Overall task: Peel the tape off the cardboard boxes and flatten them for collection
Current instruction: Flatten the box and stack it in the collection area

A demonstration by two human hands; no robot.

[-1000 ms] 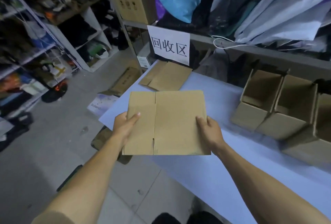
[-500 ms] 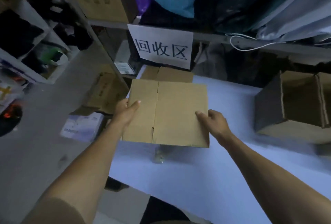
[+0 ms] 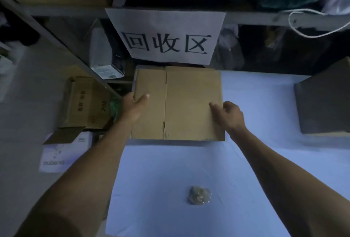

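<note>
A flattened brown cardboard box (image 3: pixel 181 104) lies at the far left of the blue table (image 3: pixel 255 161), just under a white paper sign (image 3: pixel 166 36) with black characters. It covers another flat piece whose far edge peeks out behind it. My left hand (image 3: pixel 134 104) grips the box's left edge, thumb on top. My right hand (image 3: pixel 227 113) pinches its right edge with curled fingers. A crumpled ball of clear tape (image 3: pixel 198 195) sits on the table nearer to me.
A dark, unflattened cardboard box (image 3: pixel 325 104) stands on the table at the right. Left of the table, on the floor, sit an open brown carton (image 3: pixel 85 104) and a white box (image 3: pixel 62 157). A metal shelf (image 3: pixel 56 13) full of bags hangs over the table's far edge.
Both hands carried the flattened box away from me and set it down on the flat cardboard below the sign. The view has moved closer to the shelf.
</note>
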